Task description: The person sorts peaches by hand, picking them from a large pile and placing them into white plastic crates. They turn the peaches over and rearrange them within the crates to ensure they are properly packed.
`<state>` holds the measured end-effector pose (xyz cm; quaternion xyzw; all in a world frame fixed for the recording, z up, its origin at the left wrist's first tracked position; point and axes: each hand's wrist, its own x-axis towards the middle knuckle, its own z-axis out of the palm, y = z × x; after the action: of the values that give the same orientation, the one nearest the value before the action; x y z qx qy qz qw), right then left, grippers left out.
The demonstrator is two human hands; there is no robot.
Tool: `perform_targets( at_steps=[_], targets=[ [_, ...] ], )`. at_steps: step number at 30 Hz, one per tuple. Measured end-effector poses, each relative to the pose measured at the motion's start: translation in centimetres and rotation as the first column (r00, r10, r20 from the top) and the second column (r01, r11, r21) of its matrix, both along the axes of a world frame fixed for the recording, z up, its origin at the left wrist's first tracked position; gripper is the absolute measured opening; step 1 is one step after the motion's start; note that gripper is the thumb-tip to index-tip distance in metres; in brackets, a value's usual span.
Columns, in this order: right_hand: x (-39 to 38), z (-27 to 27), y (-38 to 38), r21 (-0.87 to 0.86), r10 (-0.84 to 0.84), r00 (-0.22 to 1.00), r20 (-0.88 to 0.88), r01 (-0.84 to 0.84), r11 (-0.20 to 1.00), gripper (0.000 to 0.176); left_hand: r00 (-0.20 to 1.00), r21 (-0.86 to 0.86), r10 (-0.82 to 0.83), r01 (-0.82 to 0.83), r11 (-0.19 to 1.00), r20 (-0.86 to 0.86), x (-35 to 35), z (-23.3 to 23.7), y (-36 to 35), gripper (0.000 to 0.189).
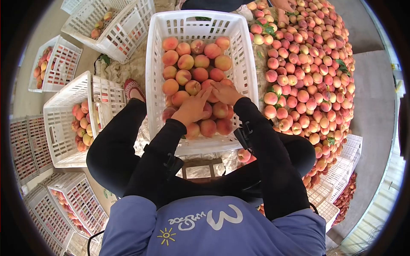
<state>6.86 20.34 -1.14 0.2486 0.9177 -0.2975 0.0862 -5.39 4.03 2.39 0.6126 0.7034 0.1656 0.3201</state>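
Note:
A white slatted plastic crate [154,72] stands before me, with rows of red and yellow peaches [185,62] in it. Over the peaches in its middle, my left hand [192,107] reaches in from the left, fingers stretched toward the right hand. My right hand [225,93] comes from the right side and rests on peaches with its fingers pointing left. The fingertips of both hands are close together. Some peaches beneath the hands are hidden. Neither hand shows a peach lifted from the layer.
A large heap of peaches [299,85] with a few green leaves lies on the right. Crates with peaches [64,162] stand at the left, more behind them. Another person's hand [282,5] is at the top, over the heap. White crates [352,147] stand at the lower right.

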Motion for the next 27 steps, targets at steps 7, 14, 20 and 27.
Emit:
perform_targets(
  at_steps=[7,14,20,27],
  targets=[
    [6.2,17.7,4.8,0.111,0.007,0.972,-0.233,0.02,0.994,0.047,0.999,0.005,-0.035,0.035,0.999,0.028,0.1,-1.9,-0.3,0.099],
    [26.9,26.0,2.5,-0.086,-0.499,0.622,-0.603,0.571,0.816,0.034,0.99,0.067,-0.108,0.114,0.991,-0.094,0.6,-1.2,0.3,0.102],
    [45.5,-4.3,-5.6,-0.129,-0.938,0.258,-0.233,0.947,0.293,0.042,0.978,0.063,-0.14,0.151,0.986,-0.158,0.0,-1.3,0.7,0.105],
    [35.9,-6.7,-5.2,-0.121,-0.972,0.131,-0.195,0.98,0.156,0.062,0.995,0.046,-0.101,0.1,0.994,0.02,1.5,0.4,1.2,0.105]
  ],
)
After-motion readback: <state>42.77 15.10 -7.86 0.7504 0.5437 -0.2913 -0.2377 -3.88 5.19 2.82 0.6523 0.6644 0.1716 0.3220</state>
